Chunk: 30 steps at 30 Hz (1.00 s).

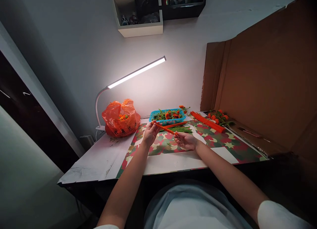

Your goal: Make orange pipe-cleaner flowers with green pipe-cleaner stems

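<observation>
An orange pipe cleaner (164,128), seemingly wound into a spiral, stretches between my two hands above the table. My left hand (151,133) pinches its upper left end. The lower right end is between the fingertips of my right hand (186,140), which is turned partly palm up. Just behind the hands lie a few straight orange pipe cleaners (177,124) and a row of green stems (182,130). Beyond them, a blue plastic basket (167,121) holds orange flowers with green stems.
A tied orange plastic bag (121,123) stands at left beside a lit clamp lamp (137,72). On the right are a bundle of orange pipe cleaners (208,122) and finished-looking orange flowers (218,116). Tall cardboard (262,80) walls the right side; a shelf (141,30) hangs above.
</observation>
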Each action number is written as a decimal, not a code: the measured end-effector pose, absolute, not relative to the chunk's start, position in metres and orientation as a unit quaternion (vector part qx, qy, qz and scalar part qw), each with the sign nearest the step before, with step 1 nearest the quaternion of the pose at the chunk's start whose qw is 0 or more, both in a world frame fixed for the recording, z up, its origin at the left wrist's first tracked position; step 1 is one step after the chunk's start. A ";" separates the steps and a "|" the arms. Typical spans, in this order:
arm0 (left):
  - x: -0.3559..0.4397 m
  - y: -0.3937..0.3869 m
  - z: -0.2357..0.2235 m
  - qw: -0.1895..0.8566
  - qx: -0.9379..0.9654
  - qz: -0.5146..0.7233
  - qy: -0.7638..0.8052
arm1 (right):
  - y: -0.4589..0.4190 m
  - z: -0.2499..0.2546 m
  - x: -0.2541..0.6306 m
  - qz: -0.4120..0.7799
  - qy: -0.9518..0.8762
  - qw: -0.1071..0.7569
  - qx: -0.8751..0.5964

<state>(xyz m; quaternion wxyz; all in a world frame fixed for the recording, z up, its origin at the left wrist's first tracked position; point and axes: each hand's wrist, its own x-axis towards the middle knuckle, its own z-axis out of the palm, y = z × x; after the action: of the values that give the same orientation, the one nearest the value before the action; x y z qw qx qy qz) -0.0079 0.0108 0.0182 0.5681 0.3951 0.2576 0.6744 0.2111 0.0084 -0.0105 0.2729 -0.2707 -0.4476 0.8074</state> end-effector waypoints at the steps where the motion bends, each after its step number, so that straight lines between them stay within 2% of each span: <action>1: -0.008 0.011 0.018 0.565 0.398 0.674 0.260 | 0.008 -0.010 0.211 0.806 -0.446 0.275 -0.274; 16: -0.009 0.020 0.003 0.451 0.424 0.712 0.331 | -0.009 -0.003 0.195 0.744 -0.473 0.342 -0.324; 25: -0.007 0.025 -0.004 0.425 0.412 0.720 0.363 | 0.001 -0.023 0.183 0.686 -0.489 0.400 -0.362; 30: -0.007 0.024 -0.004 0.427 0.415 0.716 0.366 | 0.005 -0.027 0.183 0.679 -0.492 0.403 -0.366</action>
<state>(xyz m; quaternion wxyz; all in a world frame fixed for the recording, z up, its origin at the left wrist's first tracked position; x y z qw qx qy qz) -0.0072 0.0245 -0.0042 0.4269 0.4149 0.3656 0.7155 0.1833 0.0047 -0.0274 0.4026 -0.3656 -0.4924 0.6795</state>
